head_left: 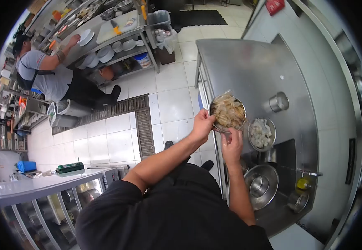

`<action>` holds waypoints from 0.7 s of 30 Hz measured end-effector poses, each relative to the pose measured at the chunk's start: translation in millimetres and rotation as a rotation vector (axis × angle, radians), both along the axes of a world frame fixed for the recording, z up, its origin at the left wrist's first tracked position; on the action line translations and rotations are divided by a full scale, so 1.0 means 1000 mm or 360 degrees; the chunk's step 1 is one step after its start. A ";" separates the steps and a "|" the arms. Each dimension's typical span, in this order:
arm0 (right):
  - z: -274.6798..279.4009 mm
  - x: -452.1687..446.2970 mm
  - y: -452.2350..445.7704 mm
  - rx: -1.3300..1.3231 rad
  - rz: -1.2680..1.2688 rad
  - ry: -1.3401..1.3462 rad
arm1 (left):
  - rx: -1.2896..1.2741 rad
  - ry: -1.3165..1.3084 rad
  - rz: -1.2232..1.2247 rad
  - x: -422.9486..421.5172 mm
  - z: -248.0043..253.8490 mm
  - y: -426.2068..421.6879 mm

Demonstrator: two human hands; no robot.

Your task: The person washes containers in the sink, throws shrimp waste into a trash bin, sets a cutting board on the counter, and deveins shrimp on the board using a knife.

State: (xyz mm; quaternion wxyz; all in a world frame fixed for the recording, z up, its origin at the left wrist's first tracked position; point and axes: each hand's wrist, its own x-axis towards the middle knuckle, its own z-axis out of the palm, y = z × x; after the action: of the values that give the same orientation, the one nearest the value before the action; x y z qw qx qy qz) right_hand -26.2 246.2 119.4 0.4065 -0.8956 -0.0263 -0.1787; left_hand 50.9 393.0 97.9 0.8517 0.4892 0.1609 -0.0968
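A round metal bowl [245, 121] is heaped with translucent brownish pieces that look like shrimp shells [228, 109]. It is held at the left edge of the steel counter, in front of my body. My left hand [204, 125] is closed on the bowl's left rim, thumb on top. At the near rim, my right hand [232, 146] has its fingers pressed together against the bowl; part of their grip is hidden. Just to the right, a second metal bowl [274, 138] contains pale pieces that look like peeled shrimp [261, 133].
The steel counter [247, 62] carries a small metal pot [279, 102]. Nearer me are a sink with a large metal basin [268, 198], a faucet [312, 173] and a yellow-green bottle [303, 183]. Across the tiled floor, a co-worker [47, 75] handles white plates [86, 37].
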 end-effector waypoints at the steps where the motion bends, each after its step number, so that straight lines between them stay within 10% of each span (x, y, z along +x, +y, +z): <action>1: 0.000 0.009 0.016 0.0012 -0.0009 0.0012 | -0.0052 -0.0005 0.0030 0.007 0.000 0.012; 17: -0.020 0.156 0.213 -0.0183 0.0291 -0.0079 | 0.0351 -0.0122 0.0363 0.103 -0.029 0.229; 21: -0.024 0.174 0.251 -0.0110 0.0520 -0.0027 | -0.0077 0.0024 0.0554 0.094 -0.014 0.273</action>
State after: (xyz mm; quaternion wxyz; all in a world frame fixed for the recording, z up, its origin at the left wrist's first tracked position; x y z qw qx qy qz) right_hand 148.2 496.8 95.6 0.3988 -0.8913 -0.1811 -0.1169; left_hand 144.8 665.7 84.4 0.8660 0.4324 0.2472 0.0448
